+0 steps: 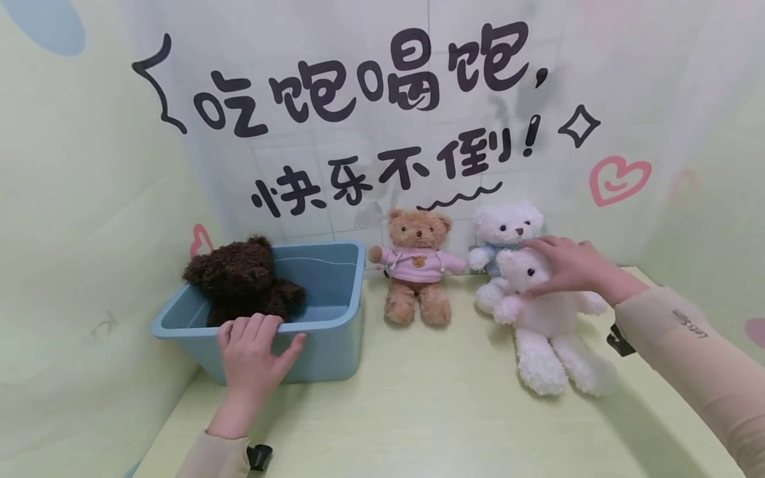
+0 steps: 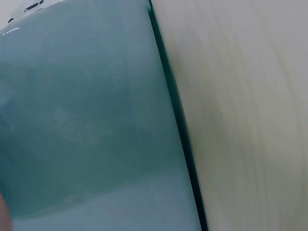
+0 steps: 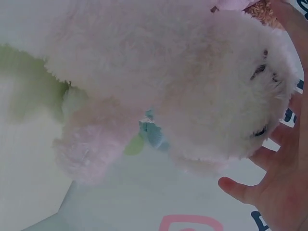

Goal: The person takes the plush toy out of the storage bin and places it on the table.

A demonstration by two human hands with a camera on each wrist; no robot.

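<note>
My left hand (image 1: 254,348) grips the front rim of a blue plastic bin (image 1: 329,352), fingers over the edge and thumb along the outside. A dark brown teddy bear (image 1: 230,272) sits inside that bin, its lower part hidden by the front wall. In the left wrist view the bin's side (image 2: 86,120) fills the left half. On the right, my right hand (image 1: 576,269) holds an unclothed white teddy bear (image 1: 550,322) by the head, its legs hanging toward the table. The right wrist view shows fingers spread around the bear's head (image 3: 221,91).
Against the back wall sits a light brown teddy bear (image 1: 418,265) in a pink top. Beside it, a white teddy bear in blue (image 1: 508,222) is partly hidden behind the held one. All stand on a pale table (image 1: 418,411), with printed curtains (image 1: 358,40) around it.
</note>
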